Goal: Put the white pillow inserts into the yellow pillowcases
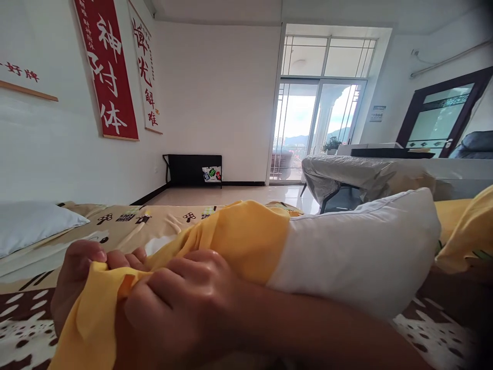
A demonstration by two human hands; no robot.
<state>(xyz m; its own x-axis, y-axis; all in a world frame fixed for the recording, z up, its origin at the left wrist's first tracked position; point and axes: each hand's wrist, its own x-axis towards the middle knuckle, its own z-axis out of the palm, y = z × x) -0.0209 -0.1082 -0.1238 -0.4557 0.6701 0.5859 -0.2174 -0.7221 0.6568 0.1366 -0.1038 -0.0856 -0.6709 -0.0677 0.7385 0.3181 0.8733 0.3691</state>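
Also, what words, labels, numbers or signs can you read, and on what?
"神附体" on the red scroll, top cut off.
"光解难" on the white scroll; first character unclear.
"好牌" on the far-left hanging, cut off.
Too small or blurred: the scrolls' side writing, wall notice, patterned card.

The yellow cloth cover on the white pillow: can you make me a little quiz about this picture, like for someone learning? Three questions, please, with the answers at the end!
1. True or false: the loose yellow cloth cover leaves one end of the plump white pillow bare.

2. What does the person's bare right hand grip?
A. a green plant
B. the yellow cloth cover
C. a phone

3. Fill in the colour: the big characters on the long red wall scroll are ____.

Key:
1. True
2. B
3. white
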